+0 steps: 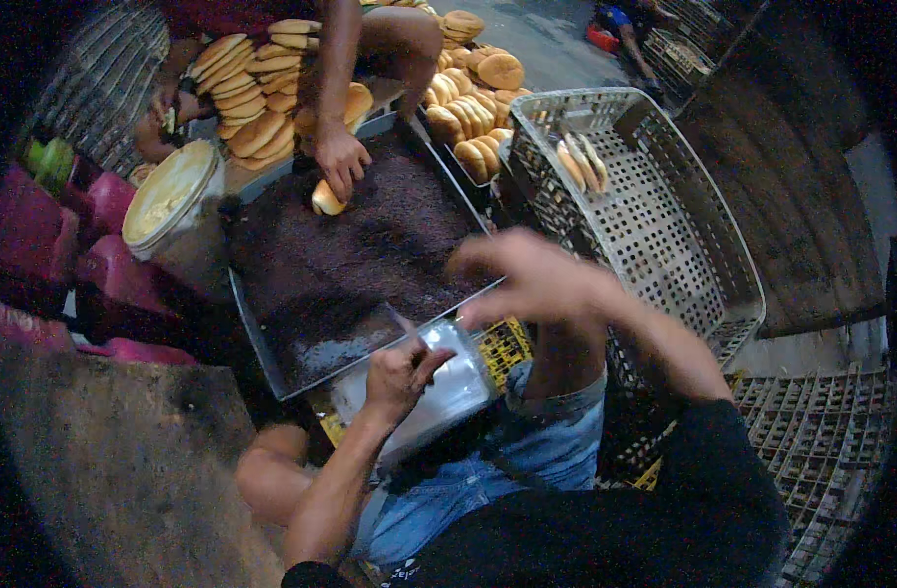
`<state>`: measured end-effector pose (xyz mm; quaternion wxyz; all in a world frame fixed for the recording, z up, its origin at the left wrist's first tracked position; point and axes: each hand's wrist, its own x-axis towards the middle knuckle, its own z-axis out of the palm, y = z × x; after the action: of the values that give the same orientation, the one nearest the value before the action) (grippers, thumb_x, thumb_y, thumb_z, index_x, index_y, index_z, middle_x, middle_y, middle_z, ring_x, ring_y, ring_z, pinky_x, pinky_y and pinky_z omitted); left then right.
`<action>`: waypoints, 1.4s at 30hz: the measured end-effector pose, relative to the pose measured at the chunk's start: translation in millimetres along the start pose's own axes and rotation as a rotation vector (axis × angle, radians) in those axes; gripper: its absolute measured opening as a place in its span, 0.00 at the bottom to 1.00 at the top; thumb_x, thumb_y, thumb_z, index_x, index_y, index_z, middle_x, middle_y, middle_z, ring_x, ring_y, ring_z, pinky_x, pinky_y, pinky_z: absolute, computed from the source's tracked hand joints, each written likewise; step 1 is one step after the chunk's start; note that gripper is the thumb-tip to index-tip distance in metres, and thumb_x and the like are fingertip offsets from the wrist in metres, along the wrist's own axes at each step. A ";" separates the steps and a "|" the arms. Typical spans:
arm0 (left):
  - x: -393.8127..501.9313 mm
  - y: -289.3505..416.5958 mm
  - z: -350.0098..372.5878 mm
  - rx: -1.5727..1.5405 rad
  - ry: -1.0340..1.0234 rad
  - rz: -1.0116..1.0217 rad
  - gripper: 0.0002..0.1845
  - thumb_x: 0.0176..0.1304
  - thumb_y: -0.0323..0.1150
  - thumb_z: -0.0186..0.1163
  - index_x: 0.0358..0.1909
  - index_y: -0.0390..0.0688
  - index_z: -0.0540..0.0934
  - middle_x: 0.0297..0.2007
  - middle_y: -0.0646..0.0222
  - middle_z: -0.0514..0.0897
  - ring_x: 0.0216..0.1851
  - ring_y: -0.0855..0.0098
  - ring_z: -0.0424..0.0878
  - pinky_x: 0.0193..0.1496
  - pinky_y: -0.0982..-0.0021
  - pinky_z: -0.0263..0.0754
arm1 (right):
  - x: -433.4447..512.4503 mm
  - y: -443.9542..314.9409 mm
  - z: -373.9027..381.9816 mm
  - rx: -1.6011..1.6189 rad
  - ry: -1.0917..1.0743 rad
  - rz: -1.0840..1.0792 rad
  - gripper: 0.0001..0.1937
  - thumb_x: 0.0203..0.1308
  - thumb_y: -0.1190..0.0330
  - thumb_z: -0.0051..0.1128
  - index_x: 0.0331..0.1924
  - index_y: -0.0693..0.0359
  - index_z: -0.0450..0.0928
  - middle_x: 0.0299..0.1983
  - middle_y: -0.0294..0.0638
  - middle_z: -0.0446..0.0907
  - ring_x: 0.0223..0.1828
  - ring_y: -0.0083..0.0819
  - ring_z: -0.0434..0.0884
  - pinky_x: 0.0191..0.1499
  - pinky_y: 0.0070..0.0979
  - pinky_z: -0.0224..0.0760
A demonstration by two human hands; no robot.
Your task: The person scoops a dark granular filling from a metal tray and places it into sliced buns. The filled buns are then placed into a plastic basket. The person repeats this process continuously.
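My left hand [398, 378] is over a stack of clear plastic bags [455, 375] in front of my lap. A thin translucent sheet [400, 320], apparently plastic, sticks up from its fingers. Blurred by motion, my right hand [533, 279] hangs above the near right corner of a metal tray [256, 334]; its fingers are apart and nothing shows in them. Dark granules resembling chocolate sprinkles [375, 242] cover most of the tray. Across from me, another person's hand [339, 158] presses a bread bun [328, 198] onto the granules.
A grey plastic crate [738, 272] at the right holds a few buns [583, 163]. Stacked buns [257, 103] lie beyond the tray, with more buns [470, 117] at its far right. A bucket of pale spread [165, 209] stands left. Wooden board [125, 441] lies near left.
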<state>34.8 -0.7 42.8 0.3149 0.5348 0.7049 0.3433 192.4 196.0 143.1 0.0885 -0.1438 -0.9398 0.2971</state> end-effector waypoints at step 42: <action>39.9 -63.5 -116.9 -0.492 0.899 -0.071 0.41 0.75 0.62 0.38 0.60 0.27 0.72 0.58 0.49 0.80 0.51 0.56 0.85 0.40 0.67 0.86 | 22.4 12.4 8.0 0.985 0.293 0.453 0.32 0.49 0.67 0.56 0.64 0.62 0.72 0.59 0.47 0.75 0.61 0.37 0.73 0.67 0.30 0.61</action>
<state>-103.4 8.6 53.7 0.1086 0.2200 0.6869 0.6841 172.0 208.7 131.2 0.2090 -0.3234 -0.6134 0.6895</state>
